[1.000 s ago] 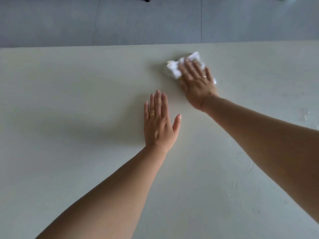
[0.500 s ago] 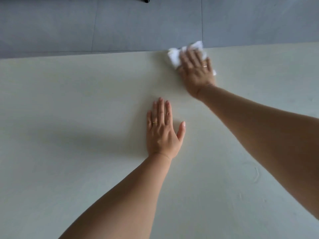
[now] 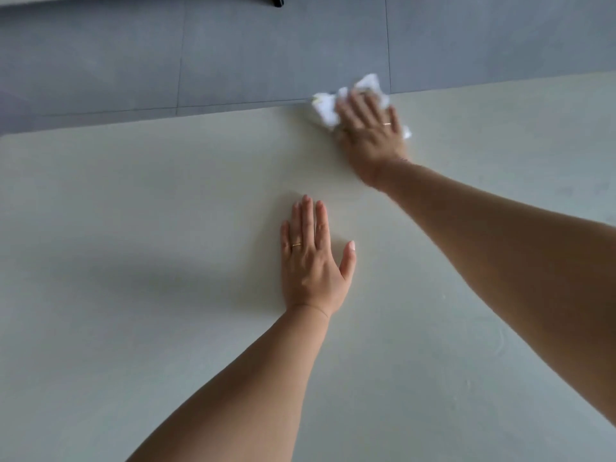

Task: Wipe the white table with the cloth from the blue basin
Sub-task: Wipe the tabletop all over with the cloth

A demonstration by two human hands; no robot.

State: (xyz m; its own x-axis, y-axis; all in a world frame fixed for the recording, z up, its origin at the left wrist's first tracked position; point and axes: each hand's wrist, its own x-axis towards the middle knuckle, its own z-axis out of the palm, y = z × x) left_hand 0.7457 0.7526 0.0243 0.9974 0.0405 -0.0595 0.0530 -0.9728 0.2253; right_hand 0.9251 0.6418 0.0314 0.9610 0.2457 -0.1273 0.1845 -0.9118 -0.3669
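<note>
A crumpled white cloth (image 3: 325, 110) lies at the far edge of the white table (image 3: 133, 228), part of it over the edge. My right hand (image 3: 371, 135) presses flat on the cloth with straight fingers, arm stretched far forward. My left hand (image 3: 313, 261) rests flat on the table nearer to me, fingers straight and together, holding nothing. The blue basin is not in view.
Beyond the table's far edge lies a grey tiled floor (image 3: 233, 55). A dark furniture leg (image 3: 276, 0) shows at the top. Faint wet streaks mark the table on the right (image 3: 593, 348).
My right hand has pushed the cloth away from me to the table's far edge. My left hand has stayed flat in the same spot.
</note>
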